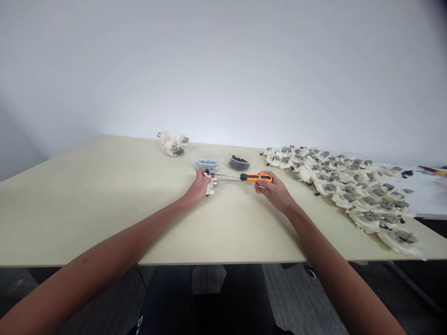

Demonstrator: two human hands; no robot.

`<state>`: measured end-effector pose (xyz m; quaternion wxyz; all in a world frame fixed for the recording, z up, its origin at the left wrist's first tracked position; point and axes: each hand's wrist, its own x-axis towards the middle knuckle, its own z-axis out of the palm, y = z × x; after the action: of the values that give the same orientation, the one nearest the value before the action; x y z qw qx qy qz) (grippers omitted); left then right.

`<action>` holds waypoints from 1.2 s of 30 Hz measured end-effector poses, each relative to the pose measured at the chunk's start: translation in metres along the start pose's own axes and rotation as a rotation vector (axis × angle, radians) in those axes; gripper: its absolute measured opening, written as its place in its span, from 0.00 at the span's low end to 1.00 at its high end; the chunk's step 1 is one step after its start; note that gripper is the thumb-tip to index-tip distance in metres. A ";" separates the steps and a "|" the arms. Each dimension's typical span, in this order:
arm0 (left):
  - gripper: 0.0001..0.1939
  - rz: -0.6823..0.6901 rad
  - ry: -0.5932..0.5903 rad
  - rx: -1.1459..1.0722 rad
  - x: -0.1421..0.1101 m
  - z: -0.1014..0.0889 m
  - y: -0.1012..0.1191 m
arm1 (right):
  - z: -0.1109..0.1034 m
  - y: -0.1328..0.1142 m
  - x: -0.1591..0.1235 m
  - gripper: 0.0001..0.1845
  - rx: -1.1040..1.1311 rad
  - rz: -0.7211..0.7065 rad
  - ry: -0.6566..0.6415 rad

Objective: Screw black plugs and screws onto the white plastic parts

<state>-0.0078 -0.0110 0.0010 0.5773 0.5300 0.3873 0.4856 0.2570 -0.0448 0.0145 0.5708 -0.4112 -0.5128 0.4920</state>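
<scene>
Nearest, right of the screwdriver (260,178) and reaching back past it, many white assemblies (326,187) with grey metal fittings lie in a close-packed spread on the desk (104,209), off to one side so that the middle seems left for handwork. The right hand (275,191) has its grip closed around the orange-and-black handle, the fingers wrapped so the shaft runs level toward the left, presumably for control in turning. At the screwdriver's tip end, the left hand (198,187) grips a white part (210,188) with a metal fitting, held upright just above or on the desk, apparently to brace it against the tool; a small black piece (207,171) is at its top, and exact contact with the tip cannot be told. Just beyond the screwdriver stand a clear tub of small metallic pieces (197,156) and a clear tub of black pieces (252,160), probably kept within easy reach. Farther left and behind the screwdriver sits a cluster of white parts (171,141).
</scene>
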 end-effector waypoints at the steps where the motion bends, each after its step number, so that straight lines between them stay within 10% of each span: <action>1: 0.13 0.015 -0.014 0.023 0.000 0.000 -0.001 | 0.000 -0.001 0.000 0.16 0.010 -0.009 0.010; 36: 0.11 0.114 -0.105 0.233 -0.006 0.001 0.002 | -0.006 -0.010 -0.003 0.18 -0.223 0.081 0.027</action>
<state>-0.0085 -0.0166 0.0027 0.5027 0.6393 0.3797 0.4410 0.2647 -0.0495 0.0226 0.5081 -0.4992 -0.5397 0.4488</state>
